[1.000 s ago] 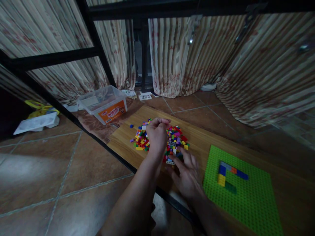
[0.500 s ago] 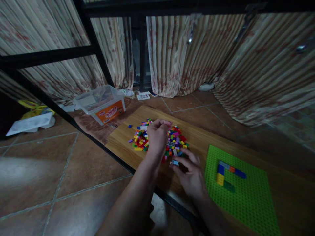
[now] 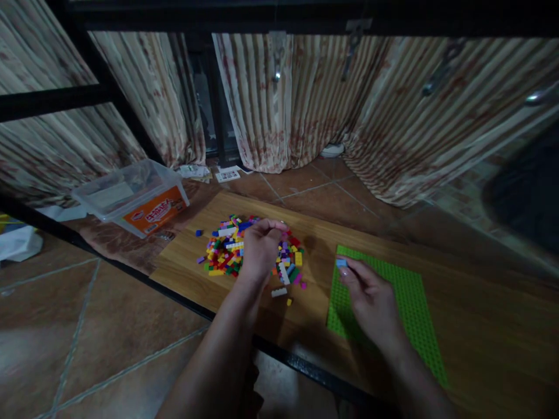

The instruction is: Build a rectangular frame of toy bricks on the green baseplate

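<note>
Between the thumb and fingers of my right hand [image 3: 371,297] is a small light blue building brick [image 3: 341,263]. That hand is above the left part of a green studded baseplate [image 3: 410,297] and hides the bricks attached there. My left hand [image 3: 261,250] hovers over a heap of mixed coloured bricks [image 3: 222,250], its fingers curled together. Whatever its fingertips pinch, if anything, is too small to make out. In front of the heap lie a light grey brick [image 3: 279,292] and a tiny yellow brick [image 3: 289,302].
The wooden tabletop [image 3: 318,233] has a dark front edge [image 3: 301,365]. Beyond its left end stands a clear plastic tub [image 3: 131,192] with an orange label. Papers [image 3: 227,174] lie on the tiled floor. Striped curtains [image 3: 262,105] hang behind a dark metal frame [image 3: 100,64].
My right hand has carried the light blue brick rightward from the heap to over the baseplate. My left hand stays over the heap. The view has turned rightward.
</note>
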{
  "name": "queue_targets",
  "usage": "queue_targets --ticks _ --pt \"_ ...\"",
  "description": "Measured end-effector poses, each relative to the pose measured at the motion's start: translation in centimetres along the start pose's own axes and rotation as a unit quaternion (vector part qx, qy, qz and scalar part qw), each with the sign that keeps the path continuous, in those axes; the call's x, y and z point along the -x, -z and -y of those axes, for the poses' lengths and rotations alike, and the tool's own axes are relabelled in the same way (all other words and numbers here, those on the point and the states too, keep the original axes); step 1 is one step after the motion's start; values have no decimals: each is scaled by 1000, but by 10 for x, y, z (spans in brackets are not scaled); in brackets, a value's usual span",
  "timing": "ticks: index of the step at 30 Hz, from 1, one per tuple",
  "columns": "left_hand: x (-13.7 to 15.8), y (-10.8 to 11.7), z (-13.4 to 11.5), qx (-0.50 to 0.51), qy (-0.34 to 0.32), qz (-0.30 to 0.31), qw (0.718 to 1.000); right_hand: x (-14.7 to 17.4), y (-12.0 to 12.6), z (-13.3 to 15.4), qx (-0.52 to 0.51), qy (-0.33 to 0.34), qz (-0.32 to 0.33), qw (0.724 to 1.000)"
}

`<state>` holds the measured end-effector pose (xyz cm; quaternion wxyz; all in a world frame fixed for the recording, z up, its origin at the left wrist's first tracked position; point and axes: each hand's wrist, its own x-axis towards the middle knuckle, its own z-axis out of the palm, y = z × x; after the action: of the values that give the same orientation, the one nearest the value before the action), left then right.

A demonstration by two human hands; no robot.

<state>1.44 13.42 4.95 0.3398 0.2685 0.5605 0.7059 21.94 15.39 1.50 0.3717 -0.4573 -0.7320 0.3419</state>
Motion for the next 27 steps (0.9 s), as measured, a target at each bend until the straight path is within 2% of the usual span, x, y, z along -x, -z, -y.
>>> queue_targets --ticks 2,5,9,12,15,18,22,27 --pt "2 -3 3 -24 -5 24 999 -1 24 -10 16 -46 -12 999" --pt "5 -8 9 -74 -14 51 996 1 54 -25 23 -78 -11 997" --pt "9 -15 16 -127 -5 71 989 4 83 -37 52 -154 47 986" --pt "11 -21 20 -134 -2 84 987 6 97 -39 83 -165 108 977" --pt "12 -26 22 -141 -9 97 985 10 104 -40 101 -155 169 968" --pt "13 -30 23 -160 -18 102 982 13 104 -43 126 -136 199 962" --pt "14 -31 24 -184 -24 110 976 15 100 -47 140 -111 217 960" --pt "14 -32 25 -199 -40 115 972 15 96 -47 143 -139 201 959"
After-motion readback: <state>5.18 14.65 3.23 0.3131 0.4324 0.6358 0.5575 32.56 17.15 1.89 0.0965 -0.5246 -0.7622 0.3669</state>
